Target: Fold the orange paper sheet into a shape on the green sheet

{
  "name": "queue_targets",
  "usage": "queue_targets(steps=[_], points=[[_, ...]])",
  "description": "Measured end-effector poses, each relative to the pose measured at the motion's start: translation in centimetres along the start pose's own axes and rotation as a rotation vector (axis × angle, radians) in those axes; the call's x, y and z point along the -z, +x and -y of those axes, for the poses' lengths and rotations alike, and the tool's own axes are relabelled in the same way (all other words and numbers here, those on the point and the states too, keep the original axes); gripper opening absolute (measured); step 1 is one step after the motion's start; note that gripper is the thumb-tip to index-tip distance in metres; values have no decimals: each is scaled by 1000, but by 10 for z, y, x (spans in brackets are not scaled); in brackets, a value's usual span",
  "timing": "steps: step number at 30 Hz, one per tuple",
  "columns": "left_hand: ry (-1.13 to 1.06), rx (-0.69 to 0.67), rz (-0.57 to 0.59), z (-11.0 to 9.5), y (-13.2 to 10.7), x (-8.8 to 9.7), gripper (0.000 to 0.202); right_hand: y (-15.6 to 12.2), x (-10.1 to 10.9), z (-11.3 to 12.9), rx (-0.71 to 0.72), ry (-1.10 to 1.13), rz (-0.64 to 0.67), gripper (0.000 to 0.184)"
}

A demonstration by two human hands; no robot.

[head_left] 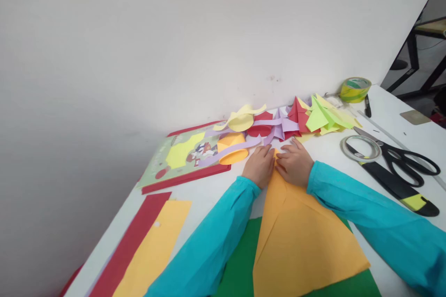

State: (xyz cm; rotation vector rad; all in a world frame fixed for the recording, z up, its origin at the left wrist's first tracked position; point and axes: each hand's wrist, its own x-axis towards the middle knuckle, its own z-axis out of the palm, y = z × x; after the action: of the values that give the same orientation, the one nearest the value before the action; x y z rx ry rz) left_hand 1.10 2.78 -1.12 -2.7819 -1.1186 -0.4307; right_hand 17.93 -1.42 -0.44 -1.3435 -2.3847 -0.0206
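Head view: both hands at far end of orange sheet [306, 241], which lies mid-table in front of the person, folded to a pt. at the top, wide at the near end. L hand [259, 165] on the left of the tip, R hand [294, 162] on the right; fingers bent, both touching paper at the pt., hands v. close w/ the tip btwn them. Can't tell if either one pinches the paper or just presses. Teal sleeves [216, 236] on both arms. Green sheet [240, 260] under the near part of orange sheet, showing both sides.

Left of L arm: red strip [139, 236] & yellow-orange strip [160, 236], side by side on the white table [205, 190]. Beyond: pale green picture pad [156, 160] w/ red edging; orange loop [233, 148] partly over its right end. Yellow loop [242, 121] & red loop [259, 130] just behind, nr wall [139, 46]. Then paper planes in a row beyond the hands: purple plane [279, 125], red plane [298, 113], lime plane [325, 118].

Right of R hand: clear tape roll [378, 151] resting partly on black cutter [386, 183], scissors [389, 149] alongside. Yellow-green tape roll [353, 93] by wall, black pen [367, 106] nr it.
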Motion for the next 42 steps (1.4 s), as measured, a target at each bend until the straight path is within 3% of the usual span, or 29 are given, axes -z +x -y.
queue_targets(steps=[8, 27, 33, 42], points=[[33, 5, -23, -5, -2, -1, 32, 1, -5, -1, 24, 9, -45, 28], [82, 89, 18, -6, -1, -6, 38, 2, -1, 0, 31, 33, 18, 30], [68, 131, 16, -7, -1, -4, 37, -1, 1, 2, -1, -7, -7, 28], [46, 142, -17, -7, -3, -7, 36, -1, 4, 4, -76, -64, 16, 41]])
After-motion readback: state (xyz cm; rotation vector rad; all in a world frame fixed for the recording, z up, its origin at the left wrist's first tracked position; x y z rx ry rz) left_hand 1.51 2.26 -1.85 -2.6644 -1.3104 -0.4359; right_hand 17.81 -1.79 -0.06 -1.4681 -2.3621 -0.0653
